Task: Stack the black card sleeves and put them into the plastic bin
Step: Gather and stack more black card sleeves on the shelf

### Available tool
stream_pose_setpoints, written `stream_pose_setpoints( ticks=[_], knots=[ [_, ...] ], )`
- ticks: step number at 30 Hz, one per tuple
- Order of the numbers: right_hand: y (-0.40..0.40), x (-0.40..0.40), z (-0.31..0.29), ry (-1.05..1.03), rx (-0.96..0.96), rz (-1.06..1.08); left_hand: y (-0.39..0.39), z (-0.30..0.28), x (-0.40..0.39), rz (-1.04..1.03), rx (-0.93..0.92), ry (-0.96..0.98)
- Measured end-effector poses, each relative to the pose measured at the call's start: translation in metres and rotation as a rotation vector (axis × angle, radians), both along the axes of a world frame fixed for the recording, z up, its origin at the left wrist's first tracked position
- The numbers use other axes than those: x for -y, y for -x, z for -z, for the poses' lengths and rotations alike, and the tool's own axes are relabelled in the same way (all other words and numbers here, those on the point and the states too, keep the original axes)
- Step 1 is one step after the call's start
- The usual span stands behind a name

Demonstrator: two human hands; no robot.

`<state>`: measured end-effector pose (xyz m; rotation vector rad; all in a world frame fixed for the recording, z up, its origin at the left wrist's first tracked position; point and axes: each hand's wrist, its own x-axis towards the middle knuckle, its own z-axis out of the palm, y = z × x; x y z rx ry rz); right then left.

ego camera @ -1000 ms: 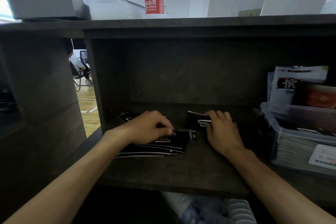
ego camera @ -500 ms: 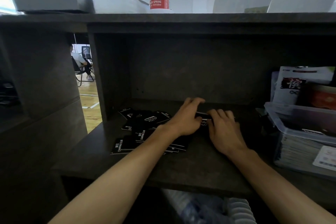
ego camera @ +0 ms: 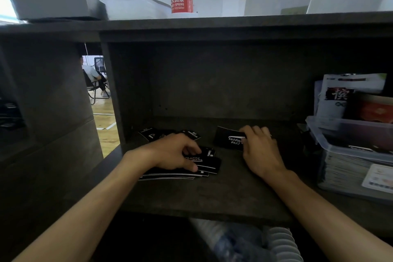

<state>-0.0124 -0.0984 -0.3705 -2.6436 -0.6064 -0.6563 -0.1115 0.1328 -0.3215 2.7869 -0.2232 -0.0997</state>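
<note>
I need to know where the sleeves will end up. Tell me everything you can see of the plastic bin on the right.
The plastic bin is a clear, lidless rectangular tub with a thick rolled rim, standing upright at the right end of the dark shelf. Through its wall shows a flat-lying stack of thin cards or sleeves; a pale label sits on its front. White and red packets stand just behind it. Neither hand touches it.
</note>
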Motion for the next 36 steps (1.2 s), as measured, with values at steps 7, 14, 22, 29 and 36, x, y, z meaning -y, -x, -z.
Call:
stream_pose_setpoints(
  ticks=[7, 14, 22, 29, 36],
  knots=[
    [0.0, 0.001, 0.0, 0.001, 0.014, -0.002, -0.009, 0.002, 0.001, 0.026, 0.018, 0.043],
    [0.0, 0.001, 0.0, 0.005, 0.007, 0.007, -0.032, 0.005, 0.009, 0.001, -0.037, 0.061],
    [0.001, 0.001, 0.0, 0.001, 0.009, 0.011, -0.047, -0.005, 0.003, -0.004, 0.034, 0.384],
    [-0.001, 0.0, 0.0, -0.004, -0.002, 0.006, -0.058, -0.007, 0.003, -0.206, 0.193, 0.993],
    [0.0, 0.0, 0.0, -0.047, 0.008, 0.013, -0.076, 0.015, 0.024, -0.307, 0.601, 0.83]
  ],
)
